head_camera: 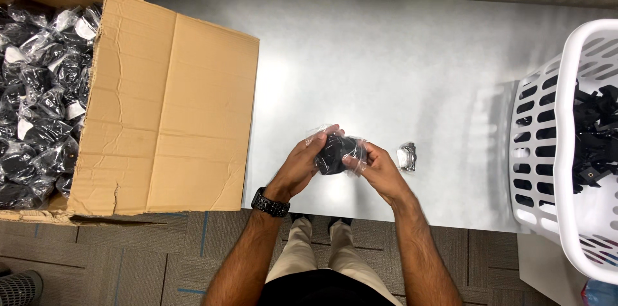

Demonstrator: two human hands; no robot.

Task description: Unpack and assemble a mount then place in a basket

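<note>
1. Clearly, both hands, left hand [301, 163] and right hand [376, 167], grasped a black part in a clear bag [336, 153], above the table [386, 55].
2. Holding the bag edge firmly seemed wise, so the part would not slip.

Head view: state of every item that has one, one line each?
Cardboard box: open, flap folded out, full of bagged black parts.
Clear bag with black part: held above the table by both hands.
Left hand: gripping the bag.
Right hand: pinching the bag.
Small crumpled bag: lying on the table.
White laundry basket: holds loose black parts.
</note>
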